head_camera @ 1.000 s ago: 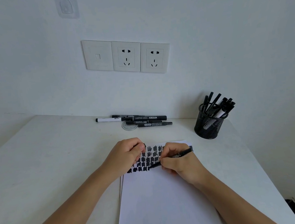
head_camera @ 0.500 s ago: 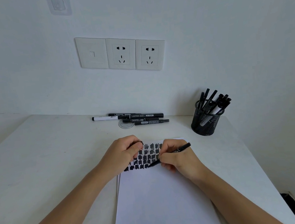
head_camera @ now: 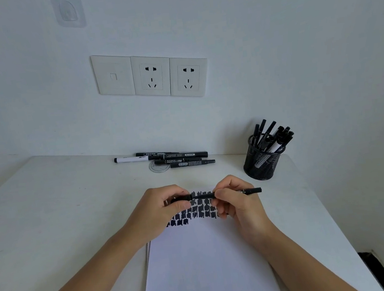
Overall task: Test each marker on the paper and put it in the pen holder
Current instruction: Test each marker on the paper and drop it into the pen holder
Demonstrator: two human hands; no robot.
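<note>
A white sheet of paper (head_camera: 208, 264) lies on the desk with rows of black test marks (head_camera: 194, 211) near its top edge. Above those marks I hold a black marker (head_camera: 249, 190) level. My right hand (head_camera: 236, 202) grips its barrel. My left hand (head_camera: 167, 208) pinches the marker's black cap (head_camera: 183, 198) at the tip end; cap and marker meet there. A black mesh pen holder (head_camera: 262, 163) stands at the back right with several markers in it. Several more markers (head_camera: 178, 159) lie by the wall.
The white desk (head_camera: 50, 223) meets the wall at the back, and its right edge runs just past the pen holder. A round desk grommet (head_camera: 158, 168) sits under the loose markers. Wall sockets (head_camera: 151, 75) are mounted above.
My right hand has lifted the marker off the paper and turned it level. My left hand has brought the cap up to the marker's tip.
</note>
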